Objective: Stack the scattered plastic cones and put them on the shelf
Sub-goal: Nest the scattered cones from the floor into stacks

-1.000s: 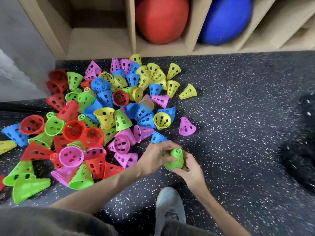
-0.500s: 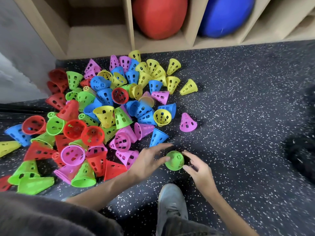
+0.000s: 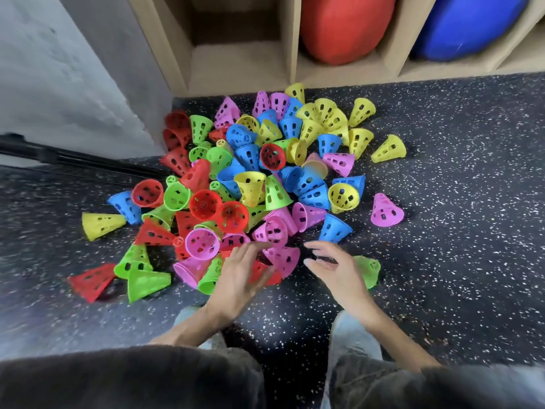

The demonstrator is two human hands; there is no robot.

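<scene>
Both hands, left hand (image 3: 241, 276) and right hand (image 3: 339, 270), hover apart with relaxed fingers holding nothing, a green cone (image 3: 367, 270) just beside the right one, while the cones (image 3: 265, 172) lie scattered on the floor (image 3: 457, 202) before the shelf (image 3: 236, 63), so nearly everything seems left.

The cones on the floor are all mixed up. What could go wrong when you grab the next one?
1. The pile of cones is loose and tangled, so pulling one out may send others rolling further across the floor.
2. The green cone lies on its side just behind the right hand and could get knocked away.
3. Both hands are open and empty; the left hand hovers over pink and red cones, so it may grab mixed colours.
</scene>
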